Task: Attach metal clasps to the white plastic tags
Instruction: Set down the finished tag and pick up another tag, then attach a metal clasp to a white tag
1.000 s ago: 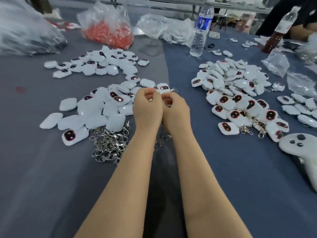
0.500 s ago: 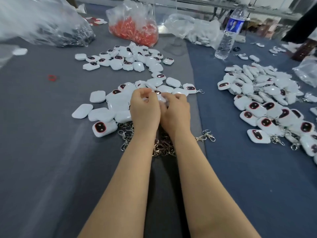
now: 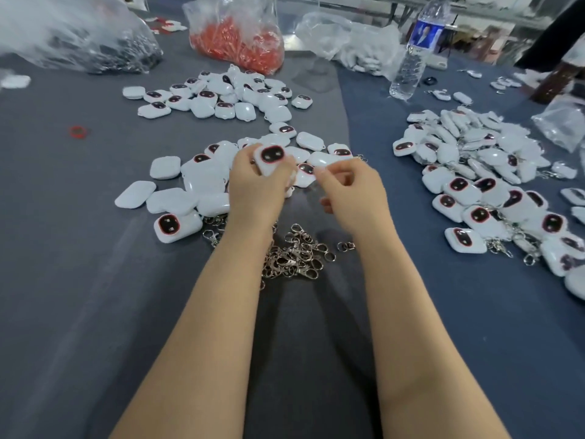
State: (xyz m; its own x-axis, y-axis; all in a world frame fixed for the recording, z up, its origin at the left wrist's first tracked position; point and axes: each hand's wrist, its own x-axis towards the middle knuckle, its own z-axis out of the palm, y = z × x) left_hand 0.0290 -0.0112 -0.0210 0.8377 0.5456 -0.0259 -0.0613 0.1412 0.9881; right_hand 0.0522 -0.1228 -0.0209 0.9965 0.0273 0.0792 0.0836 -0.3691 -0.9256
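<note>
My left hand [image 3: 253, 191] grips a white plastic tag [image 3: 271, 156] with its dark, red-rimmed face turned up, above a loose pile of white tags [image 3: 190, 185]. My right hand [image 3: 351, 191] hovers just to its right with curled fingers, thumb and forefinger tips together; I see nothing between them. A heap of metal clasps [image 3: 294, 255] lies on the grey cloth under my wrists. Tags with clasps attached [image 3: 474, 191] are heaped at the right.
A second pile of tags [image 3: 221, 96] lies farther back. Behind it stand a bag of red pieces [image 3: 237, 36], a bag of dark metal parts [image 3: 79, 39], a clear bag [image 3: 348, 42] and a water bottle [image 3: 414, 49]. A red ring [image 3: 77, 132] lies at the left.
My hands were pressed together over the tag pile. They have since parted: the left has lifted a tag face up, and the right has drawn off to the right.
</note>
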